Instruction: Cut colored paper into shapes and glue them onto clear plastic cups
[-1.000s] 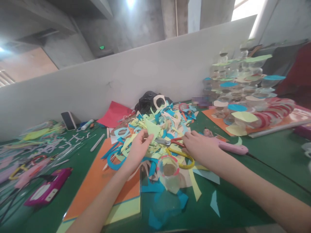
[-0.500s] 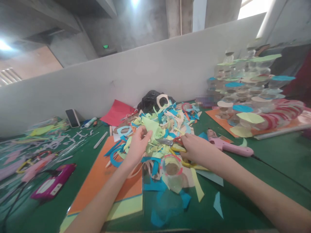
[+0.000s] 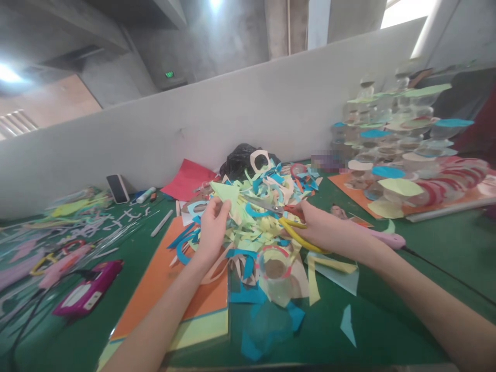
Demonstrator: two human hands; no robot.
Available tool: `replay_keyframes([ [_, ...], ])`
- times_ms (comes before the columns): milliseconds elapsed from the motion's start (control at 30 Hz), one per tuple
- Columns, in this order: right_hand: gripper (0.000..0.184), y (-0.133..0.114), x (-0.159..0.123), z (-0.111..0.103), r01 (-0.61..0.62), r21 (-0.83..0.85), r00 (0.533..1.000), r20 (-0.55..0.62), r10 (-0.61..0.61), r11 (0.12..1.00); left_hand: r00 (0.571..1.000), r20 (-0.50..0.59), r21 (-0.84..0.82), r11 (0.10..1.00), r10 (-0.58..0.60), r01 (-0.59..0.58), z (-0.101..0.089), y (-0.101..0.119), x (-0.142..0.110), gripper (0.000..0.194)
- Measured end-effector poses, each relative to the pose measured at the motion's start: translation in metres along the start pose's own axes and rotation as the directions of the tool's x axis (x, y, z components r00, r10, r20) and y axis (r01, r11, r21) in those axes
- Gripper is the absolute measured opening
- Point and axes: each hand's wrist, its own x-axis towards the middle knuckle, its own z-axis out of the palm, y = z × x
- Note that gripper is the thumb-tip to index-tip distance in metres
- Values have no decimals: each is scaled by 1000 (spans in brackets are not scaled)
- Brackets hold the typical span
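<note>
My left hand pinches a light green paper piece and holds it up over the heap of coloured paper scraps. My right hand grips the scissors by their yellow and red handles, blades pointing left toward the green piece. A clear plastic cup with a red paper ring on its rim lies on its side just in front of both hands.
Orange and yellow sheets lie under my left forearm. A pink glue gun rests right of my right hand. Stacked clear cups with paper discs stand at the right. A magenta device, a phone and a black bag are around.
My right hand has lifted the scissors off the heap and raised them. My left hand has brought the green paper piece up and slightly left, toward the blades.
</note>
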Motion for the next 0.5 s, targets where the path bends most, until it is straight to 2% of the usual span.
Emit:
replay_keyframes([
  [133, 56, -1, -1, 1, 54, 73, 990, 129, -63, 996, 1000, 20, -97, 995, -16, 18, 1, 0, -3, 20],
  [300, 48, 0, 6, 9, 155, 196, 982, 77, -173, 968, 995, 25, -200, 975, -99, 102, 5, 3, -6, 24],
  [500, 40, 0, -1, 0, 85, 198, 981, 154, -117, 977, 982, -51, -362, 919, -183, 153, 6, 12, -5, 25],
])
